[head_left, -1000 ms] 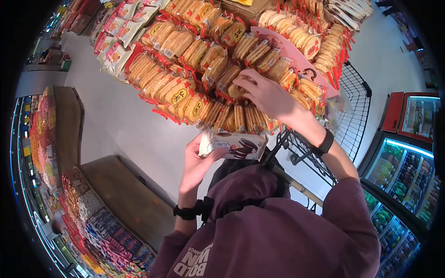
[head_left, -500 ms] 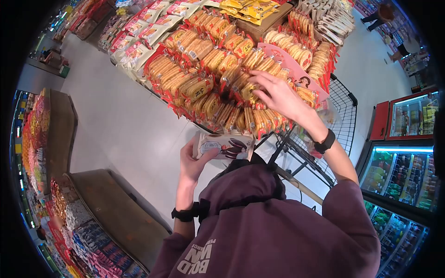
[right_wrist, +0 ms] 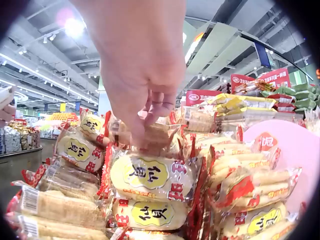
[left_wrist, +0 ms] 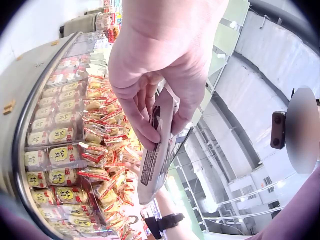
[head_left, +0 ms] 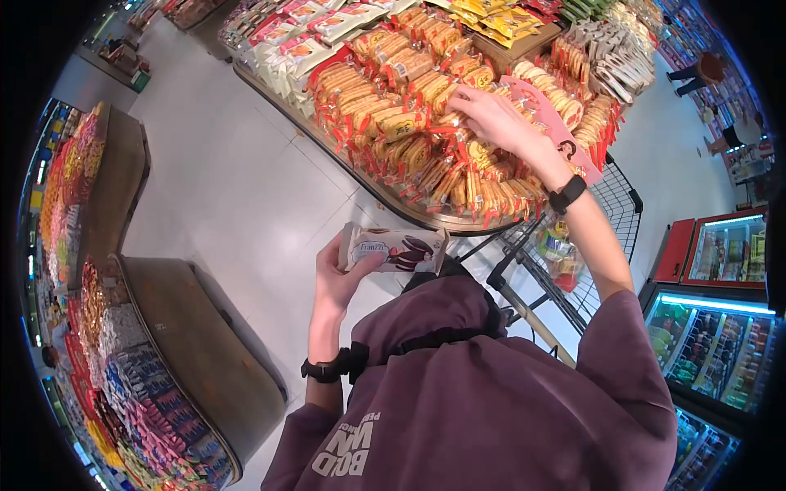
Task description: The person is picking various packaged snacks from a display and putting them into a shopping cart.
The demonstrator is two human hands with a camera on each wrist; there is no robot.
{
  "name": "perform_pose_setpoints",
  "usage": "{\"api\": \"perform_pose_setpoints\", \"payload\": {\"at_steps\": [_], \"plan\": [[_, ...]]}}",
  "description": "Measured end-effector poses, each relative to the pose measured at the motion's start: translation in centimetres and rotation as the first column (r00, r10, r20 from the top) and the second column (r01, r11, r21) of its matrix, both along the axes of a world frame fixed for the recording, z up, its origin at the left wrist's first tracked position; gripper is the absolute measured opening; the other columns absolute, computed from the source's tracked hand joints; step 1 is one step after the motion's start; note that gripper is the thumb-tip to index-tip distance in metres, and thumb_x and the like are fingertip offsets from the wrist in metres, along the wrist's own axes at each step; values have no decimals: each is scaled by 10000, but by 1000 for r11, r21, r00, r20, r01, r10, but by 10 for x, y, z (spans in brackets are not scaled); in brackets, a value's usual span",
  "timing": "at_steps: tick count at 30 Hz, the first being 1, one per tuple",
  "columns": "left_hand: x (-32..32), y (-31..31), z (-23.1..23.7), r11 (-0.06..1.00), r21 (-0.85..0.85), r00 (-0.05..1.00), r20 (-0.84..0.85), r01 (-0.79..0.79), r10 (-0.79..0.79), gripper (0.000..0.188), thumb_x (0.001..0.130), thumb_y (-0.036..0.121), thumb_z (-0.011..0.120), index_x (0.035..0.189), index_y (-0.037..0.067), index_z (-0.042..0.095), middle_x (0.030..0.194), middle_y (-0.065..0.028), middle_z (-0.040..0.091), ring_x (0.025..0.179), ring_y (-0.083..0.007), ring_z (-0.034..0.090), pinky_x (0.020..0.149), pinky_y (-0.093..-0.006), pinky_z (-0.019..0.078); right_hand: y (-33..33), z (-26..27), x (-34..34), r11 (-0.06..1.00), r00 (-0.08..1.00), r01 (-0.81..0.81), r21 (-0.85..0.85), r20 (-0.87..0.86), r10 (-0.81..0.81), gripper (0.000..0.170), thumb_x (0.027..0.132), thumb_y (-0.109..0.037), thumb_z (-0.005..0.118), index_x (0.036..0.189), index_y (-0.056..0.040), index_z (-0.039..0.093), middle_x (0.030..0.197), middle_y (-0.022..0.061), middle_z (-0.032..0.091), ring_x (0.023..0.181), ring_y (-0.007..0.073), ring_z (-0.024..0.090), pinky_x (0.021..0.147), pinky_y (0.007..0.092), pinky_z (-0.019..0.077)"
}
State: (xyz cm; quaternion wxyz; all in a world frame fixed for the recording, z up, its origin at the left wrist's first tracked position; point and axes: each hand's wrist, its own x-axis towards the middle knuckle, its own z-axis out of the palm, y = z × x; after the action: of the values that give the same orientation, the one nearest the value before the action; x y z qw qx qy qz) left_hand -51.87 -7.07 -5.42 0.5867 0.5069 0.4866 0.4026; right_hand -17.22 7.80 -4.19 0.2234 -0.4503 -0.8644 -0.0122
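Observation:
My left hand [head_left: 334, 274] grips a white Franzzi cookie pack [head_left: 409, 254], thumb across its front, held before my body. In the left wrist view the cookie pack [left_wrist: 159, 150] shows edge-on between thumb and fingers. My right hand [head_left: 495, 119] reaches down into the heaped rice cracker packs [head_left: 401, 123] on the display. In the right wrist view the right hand's [right_wrist: 140, 65] bent fingers touch a clear-wrapped cracker pack [right_wrist: 155, 135] behind a yellow-labelled one [right_wrist: 147, 175]. Their tips are partly hidden, and I cannot tell whether they pinch it.
A pink divider [head_left: 540, 114] stands right of the crackers. Yellow packets [head_left: 499, 20] lie in a box behind. A wire shopping cart [head_left: 610, 213] stands at the right, near lit drink coolers [head_left: 712, 335]. Another display counter [head_left: 180, 344] is at left.
The view has shifted, showing more floor and the display's rim. My right hand has moved farther back over the cracker packs. The left hand still holds the cookie pack.

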Motion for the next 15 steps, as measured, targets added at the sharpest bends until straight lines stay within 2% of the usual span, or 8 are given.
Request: {"api": "perform_pose_setpoints", "payload": {"at_steps": [2, 5, 8, 9, 10, 12, 13, 15], "plan": [[-4, -1, 1, 1000, 14, 1000, 4, -13, 13, 387, 810, 39, 782, 1170, -24, 656, 1036, -86, 724, 955, -153, 680, 892, -307, 535, -16, 19, -2, 998, 998, 63, -4, -27, -63, 395, 792, 51, 621, 1165, -70, 579, 1085, 123, 614, 944, 371, 638, 750, 465, 524], [-11, -6, 2, 998, 9, 998, -3, -60, 60, 379, 813, 39, 781, 1166, -23, 657, 1037, -87, 723, 956, -151, 677, 895, -307, 533, -39, 31, -1, 995, 974, 67, 67, -222, -51, 413, 764, 60, 607, 1157, -59, 564, 1204, 113, 637, 1036, 364, 652, 812, 442, 557], [-13, -5, 2, 996, 21, 996, 0, -86, 86, 372, 818, 37, 777, 1164, -24, 657, 1037, -87, 722, 955, -150, 675, 898, -308, 531, -67, 30, -12, 985, 919, 77, 152, -395, -11, 416, 734, 54, 589, 1135, -53, 567, 1339, 106, 617, 1175, 346, 630, 937, 420, 557], [-12, -5, 2, 996, 27, 996, 1, -86, 86, 370, 819, 37, 776, 1164, -25, 656, 1037, -87, 721, 954, -150, 675, 899, -309, 531, -80, 32, -18, 994, 896, 93, 65, -441, -55, 427, 712, 43, 574, 1130, -46, 570, 1394, 108, 595, 1268, 329, 588, 1041, 410, 512], [-12, -2, 2, 997, 21, 997, 1, -81, 81, 369, 821, 36, 775, 1164, -26, 655, 1039, -88, 721, 954, -150, 675, 900, -309, 531, -85, 28, -24, 990, 888, 69, 121, -460, -6, 417, 727, 30, 587, 1138, -37, 572, 1393, 134, 589, 1271, 338, 584, 1050, 408, 501], [-10, 0, 1, 998, 2, 998, -4, -67, 67, 367, 824, 35, 772, 1165, -29, 653, 1041, -89, 720, 954, -151, 675, 901, -310, 530, -99, 30, -37, 993, 854, 48, 109, -520, 16, 407, 746, 17, 635, 1145, -25, 572, 1401, 164, 574, 1281, 355, 573, 1068, 416, 483], [-8, 2, 2, 998, -4, 998, 2, -60, 60, 369, 824, 35, 772, 1167, -31, 651, 1043, -90, 720, 955, -152, 675, 903, -310, 530, -103, 32, -43, 990, 855, 36, 136, -517, 40, 428, 744, 6, 700, 1152, -25, 574, 1402, 183, 567, 1276, 371, 574, 1063, 427, 482], [-3, 7, 3, 999, -15, 999, 14, -40, 40, 373, 825, 36, 772, 1170, -34, 648, 1046, -92, 719, 955, -153, 676, 906, -310, 530, -107, 27, -49, 993, 819, 7, 116, -570, 61, 478, 721, -54, 812, 1138, -31, 579, 1394, 185, 567, 1255, 352, 591, 1030, 422, 497]]}}
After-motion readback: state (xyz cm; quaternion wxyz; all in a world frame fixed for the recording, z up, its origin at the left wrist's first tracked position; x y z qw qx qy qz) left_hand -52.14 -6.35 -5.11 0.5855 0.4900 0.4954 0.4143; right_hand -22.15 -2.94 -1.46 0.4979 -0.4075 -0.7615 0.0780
